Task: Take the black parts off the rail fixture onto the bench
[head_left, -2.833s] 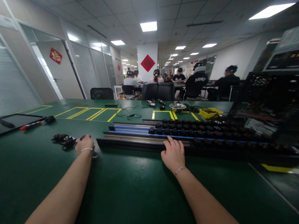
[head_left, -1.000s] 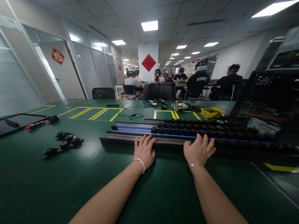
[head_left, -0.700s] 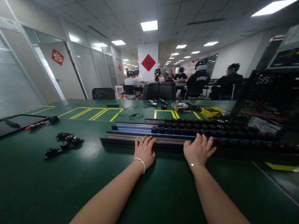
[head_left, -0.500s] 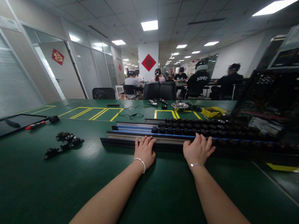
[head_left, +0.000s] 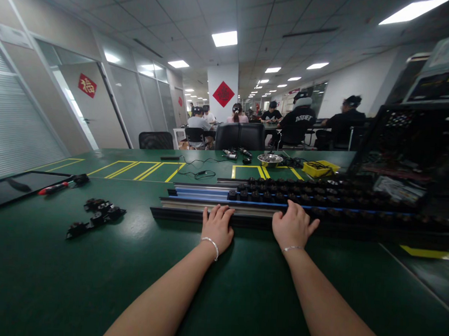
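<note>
Long dark rails (head_left: 177, 214) lie side by side across the green table, carrying rows of black roller-like parts (head_left: 266, 196) toward the right. My left hand (head_left: 219, 229) rests on the nearest rail, fingers spread over its top edge. Further right, my right hand (head_left: 292, 225) lies over the same rail, its thumb apart from the other fingers, which are bent over the rail. The undersides of both hands are hidden. A blue strip (head_left: 200, 193) shows on a rail behind the nearest one.
On the left are a black tray (head_left: 10, 189), a red-handled tool (head_left: 53, 188) and black parts (head_left: 99, 214). Behind the rails stand a metal bowl (head_left: 270, 159), a yellow basket (head_left: 320, 168) and cables. A dark rack (head_left: 417, 143) rises at right. People sit further back.
My right hand has shifted slightly left along the rail, and its fingers are closer together. My left hand has stayed where it was.
</note>
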The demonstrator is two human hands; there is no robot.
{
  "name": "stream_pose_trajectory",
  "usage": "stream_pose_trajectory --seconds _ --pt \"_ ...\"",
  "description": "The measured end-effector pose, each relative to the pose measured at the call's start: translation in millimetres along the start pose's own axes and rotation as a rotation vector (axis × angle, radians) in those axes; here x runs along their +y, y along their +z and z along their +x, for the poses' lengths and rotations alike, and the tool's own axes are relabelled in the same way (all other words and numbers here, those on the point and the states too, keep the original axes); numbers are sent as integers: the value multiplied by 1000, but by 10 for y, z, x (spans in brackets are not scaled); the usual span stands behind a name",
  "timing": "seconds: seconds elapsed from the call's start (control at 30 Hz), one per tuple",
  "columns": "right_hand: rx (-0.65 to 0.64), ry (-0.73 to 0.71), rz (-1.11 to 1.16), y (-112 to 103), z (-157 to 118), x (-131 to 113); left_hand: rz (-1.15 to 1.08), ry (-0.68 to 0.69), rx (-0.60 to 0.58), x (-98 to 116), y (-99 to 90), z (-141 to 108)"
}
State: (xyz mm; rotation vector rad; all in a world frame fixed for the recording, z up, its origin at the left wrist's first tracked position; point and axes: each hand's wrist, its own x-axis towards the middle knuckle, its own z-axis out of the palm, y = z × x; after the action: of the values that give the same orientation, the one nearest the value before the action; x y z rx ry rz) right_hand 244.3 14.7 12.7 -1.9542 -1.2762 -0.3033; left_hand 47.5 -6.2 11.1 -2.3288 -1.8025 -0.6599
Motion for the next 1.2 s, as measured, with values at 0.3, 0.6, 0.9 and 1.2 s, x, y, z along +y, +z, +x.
stream_pose_trajectory --seconds 0.3,0.6,0.9,1.2 --pt "-17 -2 -5 -11 -2 -5 -11 9 20 -12 22 -2" --pt "-50 -36 30 -23 -12 -24 -2 3 6 -3 10 4" --pt "-60 -60 57 -30 -12 -28 -3 2 7 -12 21 7" --pt "-47 -68 77 -7 -17 -33 6 -10 0 -6 12 4"
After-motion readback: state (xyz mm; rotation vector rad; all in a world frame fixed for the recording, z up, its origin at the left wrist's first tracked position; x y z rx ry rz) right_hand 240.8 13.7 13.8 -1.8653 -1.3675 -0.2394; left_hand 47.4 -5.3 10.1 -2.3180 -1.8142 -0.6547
